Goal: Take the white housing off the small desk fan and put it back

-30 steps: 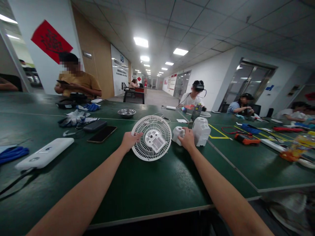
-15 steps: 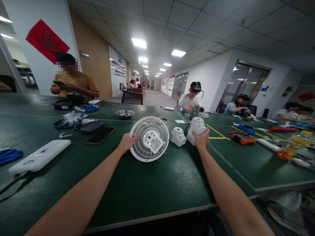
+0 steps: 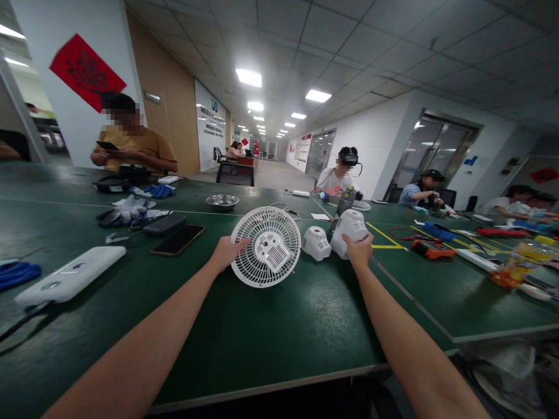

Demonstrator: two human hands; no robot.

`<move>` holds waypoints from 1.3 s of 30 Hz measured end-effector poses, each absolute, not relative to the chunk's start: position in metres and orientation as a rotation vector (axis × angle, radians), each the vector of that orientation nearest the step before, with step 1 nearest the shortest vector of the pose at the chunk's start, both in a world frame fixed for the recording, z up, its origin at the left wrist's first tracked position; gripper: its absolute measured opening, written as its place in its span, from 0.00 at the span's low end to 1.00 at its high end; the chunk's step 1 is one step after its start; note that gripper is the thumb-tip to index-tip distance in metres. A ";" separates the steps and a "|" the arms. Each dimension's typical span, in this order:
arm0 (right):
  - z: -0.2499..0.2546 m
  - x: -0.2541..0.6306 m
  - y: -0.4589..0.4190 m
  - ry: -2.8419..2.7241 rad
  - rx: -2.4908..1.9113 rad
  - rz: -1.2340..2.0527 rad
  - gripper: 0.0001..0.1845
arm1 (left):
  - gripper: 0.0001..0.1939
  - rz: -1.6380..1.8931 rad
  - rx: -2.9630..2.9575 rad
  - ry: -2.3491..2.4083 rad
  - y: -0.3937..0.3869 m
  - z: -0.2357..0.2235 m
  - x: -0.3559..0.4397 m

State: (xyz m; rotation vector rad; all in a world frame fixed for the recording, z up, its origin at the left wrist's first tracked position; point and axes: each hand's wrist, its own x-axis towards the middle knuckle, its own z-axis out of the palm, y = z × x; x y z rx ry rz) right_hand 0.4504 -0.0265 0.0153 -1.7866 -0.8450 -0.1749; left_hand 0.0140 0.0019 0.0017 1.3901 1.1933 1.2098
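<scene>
My left hand (image 3: 226, 254) grips the left rim of a round white fan grille (image 3: 265, 247), thumb over its slats. The grille is tilted up with its vented motor mount facing me. On the right, my right hand (image 3: 360, 249) is closed around a white vented plastic housing (image 3: 348, 231), which tilts over the green table (image 3: 279, 331). A smaller white housing (image 3: 316, 244) sits between the grille and the held piece, touched by neither hand. The fingers behind the held housing are hidden.
A steel bowl (image 3: 222, 201) and a bottle (image 3: 345, 203) stand farther back. Left lie a phone (image 3: 178, 240), gloves (image 3: 129, 210) and a white power strip-like box (image 3: 72, 276). Right are an orange multimeter (image 3: 433, 249) and a drink bottle (image 3: 519, 263). Several people sit around.
Both hands keep their holds on the grille and the housing, almost unmoved. The whole view has shifted very slightly.
</scene>
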 end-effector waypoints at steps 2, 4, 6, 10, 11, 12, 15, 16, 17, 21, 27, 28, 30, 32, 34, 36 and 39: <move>0.013 0.449 -0.027 -0.849 -1.832 -0.134 0.48 | 0.18 1.205 1.391 1.207 0.002 0.002 0.014; 0.010 0.447 -0.028 -0.852 -1.886 -0.080 0.48 | 0.17 1.205 1.402 1.216 0.002 0.002 0.014; 0.009 0.446 -0.028 -0.851 -1.910 -0.051 0.48 | 0.17 1.199 1.406 1.210 0.002 0.002 0.013; 0.013 0.441 -0.029 -0.794 -1.889 -0.084 0.47 | 0.17 1.192 1.383 1.212 0.004 0.002 0.014; 0.017 0.438 -0.029 -0.772 -1.855 -0.112 0.47 | 0.17 1.192 1.379 1.212 0.004 0.002 0.015; 0.021 0.434 -0.031 -0.756 -1.807 -0.149 0.47 | 0.16 1.195 1.376 1.214 0.004 0.002 0.015; 0.036 0.417 -0.035 -0.788 -1.642 -0.257 0.46 | 0.16 1.212 1.371 1.226 0.005 0.001 0.015; 0.040 0.410 -0.037 -0.828 -1.602 -0.270 0.45 | 0.17 1.215 1.376 1.225 0.005 0.000 0.015; 0.043 0.403 -0.038 -0.873 -1.569 -0.272 0.44 | 0.17 1.211 1.385 1.217 0.004 0.000 0.015; 0.042 0.378 -0.037 -1.063 -1.575 -0.190 0.44 | 0.17 1.201 1.419 1.185 0.003 0.001 0.014; 0.026 0.367 -0.029 -1.224 -1.734 -0.027 0.43 | 0.15 1.224 1.406 1.225 0.001 0.004 0.017; 0.024 0.367 -0.028 -1.213 -1.730 -0.041 0.43 | 0.15 1.218 1.403 1.230 0.001 0.004 0.017; 0.024 0.370 -0.028 -1.188 -1.714 -0.072 0.44 | 0.15 1.215 1.394 1.240 0.001 0.004 0.017; 0.025 0.375 -0.028 -1.154 -1.707 -0.111 0.45 | 0.14 1.220 1.383 1.240 0.000 0.005 0.017; 0.028 0.383 -0.029 -1.106 -1.714 -0.166 0.46 | 0.14 1.211 1.382 1.232 0.000 0.005 0.016; 0.030 0.394 -0.029 -1.052 -1.722 -0.226 0.47 | 0.15 1.192 1.391 1.225 0.000 0.005 0.016; 0.029 0.412 -0.030 -0.972 -1.747 -0.270 0.47 | 0.16 1.193 1.417 1.221 0.001 0.004 0.015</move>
